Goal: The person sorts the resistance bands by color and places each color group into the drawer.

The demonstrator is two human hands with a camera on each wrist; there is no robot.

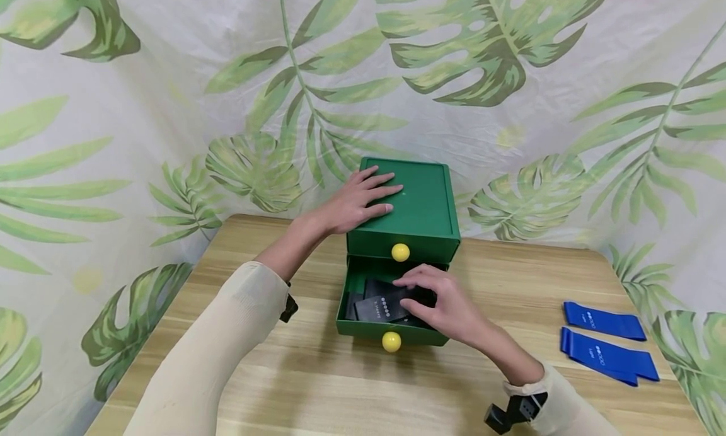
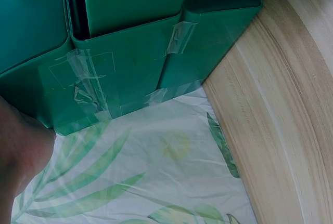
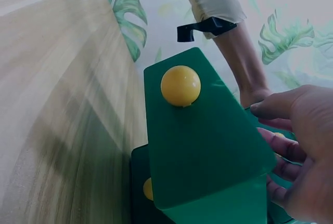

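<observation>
1. Green three-tier box cabinet (image 1: 420,200): one; pulled-out green drawer (image 1: 363,328): one.
2. Yellow ball-shaped knobs (image 1: 400,252): three across views.
3. Blue flat folded bands (image 1: 605,321): two distinguishable.
4. Black flat white-printed pieces (image 1: 379,309): at least two; overlap prevents an exact count.
5. Bare hands (image 1: 368,200): two.
6. Black wrist devices (image 1: 527,408): two.
7. Wood-grain tabletop (image 1: 510,285): one.

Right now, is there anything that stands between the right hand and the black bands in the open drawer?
Nothing visible does. The right hand is over the open drawer, close to the black bands; the upper drawer is above and behind, not between.
</observation>
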